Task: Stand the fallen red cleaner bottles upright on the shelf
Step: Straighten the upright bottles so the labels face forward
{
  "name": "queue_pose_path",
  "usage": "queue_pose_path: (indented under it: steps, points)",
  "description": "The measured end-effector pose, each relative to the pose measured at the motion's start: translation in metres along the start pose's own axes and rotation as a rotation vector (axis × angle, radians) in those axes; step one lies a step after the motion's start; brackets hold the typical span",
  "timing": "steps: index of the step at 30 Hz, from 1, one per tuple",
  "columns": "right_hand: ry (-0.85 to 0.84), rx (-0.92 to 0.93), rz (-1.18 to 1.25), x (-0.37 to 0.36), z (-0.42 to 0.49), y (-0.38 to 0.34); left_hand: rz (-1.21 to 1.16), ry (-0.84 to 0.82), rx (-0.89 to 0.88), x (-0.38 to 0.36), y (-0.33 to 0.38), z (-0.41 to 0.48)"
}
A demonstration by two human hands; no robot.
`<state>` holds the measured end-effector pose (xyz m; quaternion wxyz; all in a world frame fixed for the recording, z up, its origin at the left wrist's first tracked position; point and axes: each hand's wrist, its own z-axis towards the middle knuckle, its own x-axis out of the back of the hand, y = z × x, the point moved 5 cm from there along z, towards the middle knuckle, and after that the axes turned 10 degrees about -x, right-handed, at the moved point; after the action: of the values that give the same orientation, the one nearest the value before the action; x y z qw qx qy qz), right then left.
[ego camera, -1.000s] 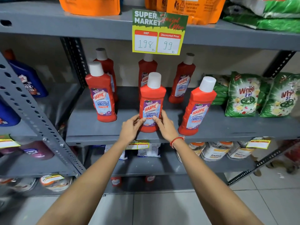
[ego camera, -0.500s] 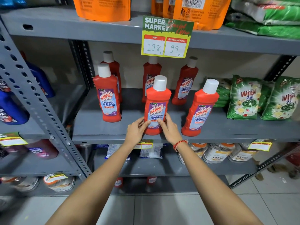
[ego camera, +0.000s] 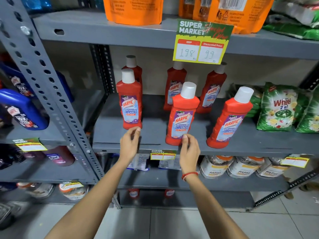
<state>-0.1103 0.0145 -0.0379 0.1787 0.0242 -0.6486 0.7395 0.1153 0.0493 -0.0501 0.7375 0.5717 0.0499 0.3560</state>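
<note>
A grey metal shelf (ego camera: 155, 135) runs across the middle of the frame, with a perforated upright (ego camera: 57, 104) slanting down the left side. On the shelf six red cleaner bottles with white caps all stand upright: the front centre bottle (ego camera: 183, 116), the front right bottle (ego camera: 229, 121) leaning a little in this wide view, the front left bottle (ego camera: 129, 102), and three more behind, the back left bottle (ego camera: 133, 66), the back centre bottle (ego camera: 174, 83) and the back right bottle (ego camera: 213, 88). Green detergent bags (ego camera: 279, 107) lie at the right end of the same shelf, and orange pouches (ego camera: 134, 9) sit on the shelf above at the top of the frame. Blue bottles (ego camera: 20, 109) fill the rack at the left edge. A price card (ego camera: 202, 42) reading 198 and 99 hangs from the upper shelf edge, right of centre. The left hand (ego camera: 129, 144) hovers below the front left bottle, its fingertips (ego camera: 136, 131) at the base of that bottle, grip loose and apart. The right hand (ego camera: 189, 152) is at the foot of the front centre bottle, thumb tip touching its lower label, grip apart and not wrapped around it; a red thread band (ego camera: 189, 175) circles that wrist.
</note>
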Motion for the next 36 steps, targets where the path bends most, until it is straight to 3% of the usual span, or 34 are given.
queue_pose_path:
  steps: [5, 11, 17, 36]
  points:
    - [-0.228, 0.100, -0.010, -0.065, -0.021, -0.031, 0.058, 0.142, 0.013, 0.046, -0.014, 0.026]
    - [-0.502, 0.067, -0.090, -0.147, 0.015, -0.070, 0.070, -0.067, 0.063, 0.051, -0.034, 0.066]
    - [-0.640, -0.093, -0.108, -0.181, 0.038, -0.071, -0.060, -0.220, 0.060, 0.037, -0.030, 0.084]
    - [-0.671, -0.038, -0.023, -0.155, 0.000, -0.062, -0.076, -0.085, 0.001, 0.049, -0.010, 0.036]
